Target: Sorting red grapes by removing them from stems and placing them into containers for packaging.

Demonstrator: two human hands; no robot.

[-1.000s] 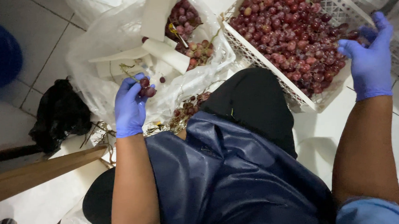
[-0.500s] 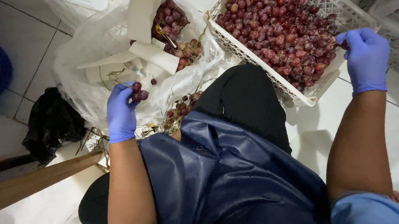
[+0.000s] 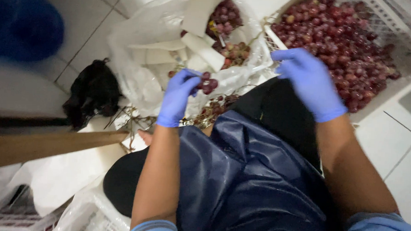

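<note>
a small cluster of dark red grapes (image 3: 208, 83) is pinched in the closed fingers of the blue-gloved left hand (image 3: 177, 96), above a crumpled clear plastic bag (image 3: 138, 75). the blue-gloved right hand (image 3: 308, 80) hovers with loosely spread, empty fingers at the rim of a white slatted plastic crate (image 3: 403, 89) heaped with loose red grapes (image 3: 342, 43).

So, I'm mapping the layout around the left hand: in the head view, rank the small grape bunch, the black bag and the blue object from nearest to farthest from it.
1. Small grape bunch: at the fingertips of the left hand.
2. Black bag: on the floor, further out to the left.
3. Blue object: top-left corner, farthest.
</note>
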